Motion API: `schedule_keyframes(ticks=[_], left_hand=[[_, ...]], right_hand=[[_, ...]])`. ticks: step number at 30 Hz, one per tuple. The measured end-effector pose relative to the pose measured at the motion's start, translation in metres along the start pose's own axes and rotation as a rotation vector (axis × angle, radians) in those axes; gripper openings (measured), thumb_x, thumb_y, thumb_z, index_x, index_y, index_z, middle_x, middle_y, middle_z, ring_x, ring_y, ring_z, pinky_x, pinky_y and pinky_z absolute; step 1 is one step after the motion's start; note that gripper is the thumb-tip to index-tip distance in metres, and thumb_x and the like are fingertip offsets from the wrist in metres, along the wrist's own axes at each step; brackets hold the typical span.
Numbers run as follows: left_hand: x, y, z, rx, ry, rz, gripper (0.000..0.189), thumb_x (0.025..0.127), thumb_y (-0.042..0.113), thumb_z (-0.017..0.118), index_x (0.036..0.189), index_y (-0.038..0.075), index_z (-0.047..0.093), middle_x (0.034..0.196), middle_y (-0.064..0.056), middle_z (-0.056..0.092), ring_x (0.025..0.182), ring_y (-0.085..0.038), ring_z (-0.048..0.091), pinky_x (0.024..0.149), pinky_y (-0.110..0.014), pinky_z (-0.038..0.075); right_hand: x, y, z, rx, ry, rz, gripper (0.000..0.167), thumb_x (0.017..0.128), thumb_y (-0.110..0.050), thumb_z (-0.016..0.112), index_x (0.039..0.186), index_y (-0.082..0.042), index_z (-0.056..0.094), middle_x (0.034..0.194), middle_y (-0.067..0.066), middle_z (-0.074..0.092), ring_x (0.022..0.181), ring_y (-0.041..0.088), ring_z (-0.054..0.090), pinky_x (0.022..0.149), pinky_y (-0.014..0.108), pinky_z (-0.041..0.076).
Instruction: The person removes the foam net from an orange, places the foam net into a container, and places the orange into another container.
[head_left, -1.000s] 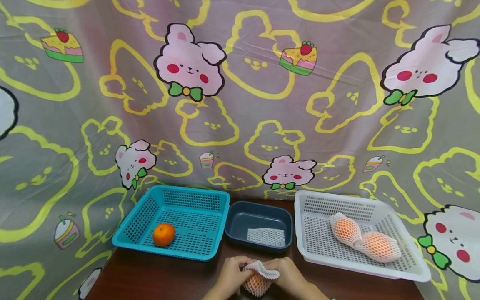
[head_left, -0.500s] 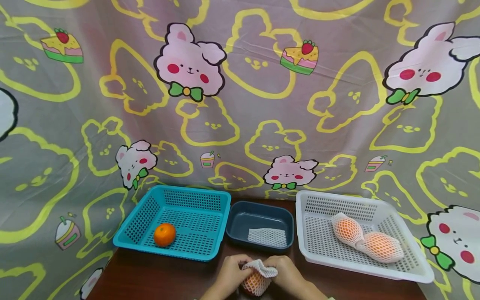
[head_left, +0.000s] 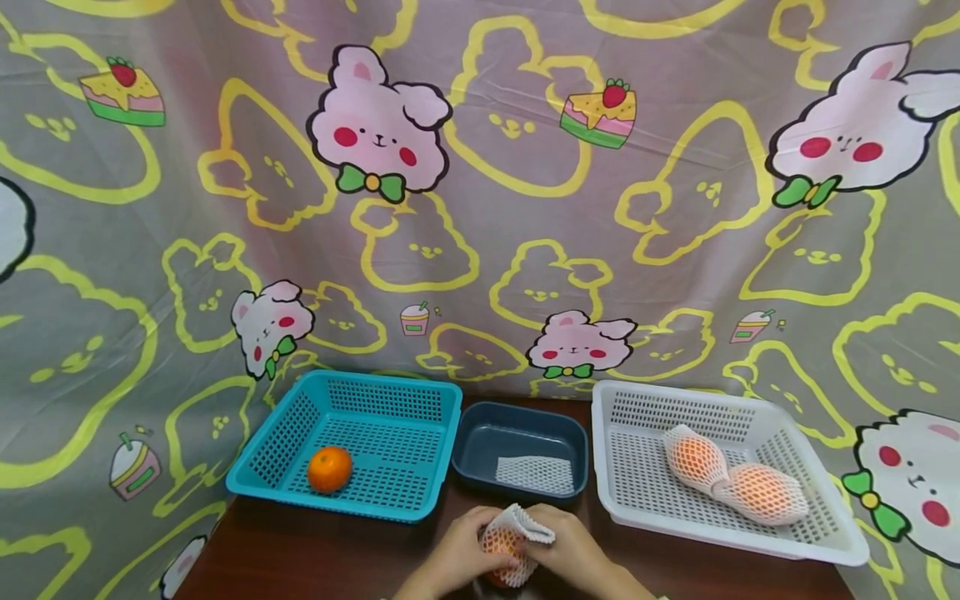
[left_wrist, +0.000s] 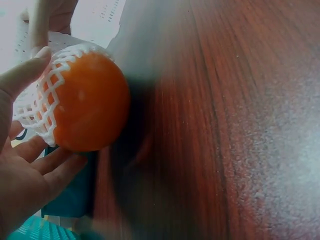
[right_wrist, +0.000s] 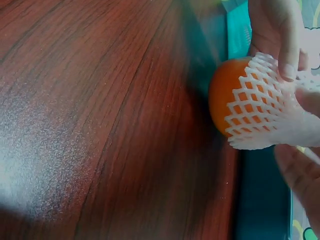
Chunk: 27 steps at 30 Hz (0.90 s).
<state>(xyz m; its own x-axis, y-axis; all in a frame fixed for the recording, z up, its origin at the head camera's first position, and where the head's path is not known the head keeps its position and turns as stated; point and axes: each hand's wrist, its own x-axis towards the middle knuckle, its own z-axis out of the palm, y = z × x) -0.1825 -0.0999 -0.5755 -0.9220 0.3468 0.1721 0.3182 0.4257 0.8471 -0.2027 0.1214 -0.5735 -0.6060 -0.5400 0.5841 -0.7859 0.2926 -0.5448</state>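
Between the two hands is an orange (left_wrist: 94, 102) partly covered by a white foam net sleeve (right_wrist: 257, 105); its lower end shows bare in the left wrist view. My left hand (head_left: 459, 550) holds the netted orange from the left, thumb over the mesh and fingers against the fruit's other side. On the right, my right hand (head_left: 564, 543) pinches the loose upper part of the sleeve, which stands up folded in the head view. Another orange (head_left: 329, 469), without a sleeve, lies in the blue-green basket (head_left: 442, 450). Two netted oranges (head_left: 765, 492) lie in the white basket (head_left: 840, 533).
A dark blue tray (head_left: 468, 412) stands between the baskets with a flat foam net sleeve (head_left: 535, 474) in it. All sit on a brown wooden table (head_left: 315, 558). A patterned curtain (head_left: 480, 225) hangs behind and at the sides.
The left fingers have shifted further round the orange, over its near side. The sleeve's top now stands higher and more folded together. Baskets and tray are unchanged.
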Motion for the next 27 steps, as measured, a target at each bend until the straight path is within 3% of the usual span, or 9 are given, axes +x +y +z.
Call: schedule_keyframes(ticks=[3, 9, 17, 27], left_hand=[[-0.0009, 0.0009, -0.0009, 0.006, 0.001, -0.001, 0.048, 0.074, 0.028, 0.094, 0.114, 0.012, 0.074, 0.112, 0.004, 0.069, 0.1, -0.007, 0.061, 0.089, -0.031, 0.052], [-0.0032, -0.0003, -0.0017, 0.001, -0.007, -0.003, 0.051, 0.074, 0.028, 0.094, 0.118, 0.013, 0.073, 0.114, 0.004, 0.069, 0.104, -0.008, 0.061, 0.091, -0.033, 0.052], [-0.0066, -0.0041, -0.0043, -0.072, -0.095, 0.0, 0.072, 0.067, 0.024, 0.098, 0.132, 0.016, 0.068, 0.125, 0.006, 0.066, 0.112, -0.008, 0.057, 0.096, -0.03, 0.048], [-0.0078, -0.0033, -0.003, -0.071, -0.107, -0.047, 0.082, 0.063, 0.015, 0.098, 0.137, 0.008, 0.064, 0.128, -0.002, 0.066, 0.113, -0.011, 0.058, 0.097, -0.032, 0.047]], right_hand=[[-0.0004, -0.0006, 0.0005, 0.033, -0.021, 0.007, 0.027, 0.083, -0.01, 0.085, 0.108, -0.006, 0.075, 0.105, 0.006, 0.073, 0.096, 0.016, 0.069, 0.08, 0.03, 0.058], [0.0011, 0.0014, 0.0025, 0.044, 0.02, -0.026, 0.019, 0.076, 0.002, 0.083, 0.088, -0.011, 0.076, 0.087, -0.002, 0.072, 0.082, 0.005, 0.066, 0.071, 0.017, 0.053], [0.0019, 0.0016, 0.0047, -0.005, 0.095, -0.104, 0.029, 0.066, 0.008, 0.082, 0.08, -0.015, 0.073, 0.076, -0.007, 0.064, 0.072, -0.002, 0.056, 0.062, 0.01, 0.046], [0.0011, -0.0043, 0.0038, 0.024, 0.076, -0.04, 0.025, 0.074, 0.006, 0.081, 0.086, -0.016, 0.073, 0.086, -0.007, 0.066, 0.079, 0.002, 0.061, 0.069, 0.014, 0.05]])
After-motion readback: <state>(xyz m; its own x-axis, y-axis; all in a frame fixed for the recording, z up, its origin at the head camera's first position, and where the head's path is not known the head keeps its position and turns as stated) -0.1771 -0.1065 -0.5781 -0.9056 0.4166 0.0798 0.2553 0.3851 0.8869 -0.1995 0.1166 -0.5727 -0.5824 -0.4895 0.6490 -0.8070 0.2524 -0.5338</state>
